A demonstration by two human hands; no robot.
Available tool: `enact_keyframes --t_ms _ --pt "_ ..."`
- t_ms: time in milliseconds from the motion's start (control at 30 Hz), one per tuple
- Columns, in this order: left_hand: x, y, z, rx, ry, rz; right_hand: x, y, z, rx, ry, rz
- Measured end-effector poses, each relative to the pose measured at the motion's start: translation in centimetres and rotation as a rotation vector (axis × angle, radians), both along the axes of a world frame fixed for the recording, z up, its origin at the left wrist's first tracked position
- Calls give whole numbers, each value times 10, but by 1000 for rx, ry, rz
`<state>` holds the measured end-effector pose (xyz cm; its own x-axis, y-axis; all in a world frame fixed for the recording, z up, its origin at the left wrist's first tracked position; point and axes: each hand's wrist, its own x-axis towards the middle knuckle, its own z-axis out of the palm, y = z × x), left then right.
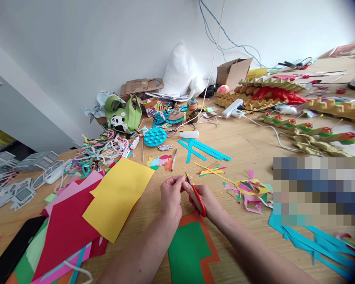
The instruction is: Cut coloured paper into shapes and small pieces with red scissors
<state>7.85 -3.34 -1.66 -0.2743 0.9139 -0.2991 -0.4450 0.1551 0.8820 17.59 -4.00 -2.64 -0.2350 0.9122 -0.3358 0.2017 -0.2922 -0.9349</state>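
Red-handled scissors (200,202) are in my right hand (202,197), their dark blades pointing up and left. My left hand (171,195) is pinched just left of the blades; whatever lies between its fingertips is too small to name. The fingertips of both hands meet or nearly meet. Below them lie a green sheet (185,248) and an orange sheet (214,252) with cut-out corners. Thin colored strips (211,169) and a pen (174,159) rest beyond my hands, beside small fish-like paper shapes (159,162).
Yellow (121,197) and red (68,225) paper sheets lie at left. Blue strips (207,150) are ahead, paper scraps (251,189) at right. Farther back stand a green panda bag (126,116), a jar (192,110), a power strip (232,109) and egg trays (239,100).
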Motion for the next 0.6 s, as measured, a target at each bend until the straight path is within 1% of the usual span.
enact_keyframes --t_ms 200,367,600 --pt "-1 0 1 -35 4 -30 0 0 2 0 14 -3" --pt "-1 0 1 -56 16 -8 2 0 1 -13 23 -12" --pt "-1 0 1 -58 15 -1 2 -1 4 -30 32 -19"
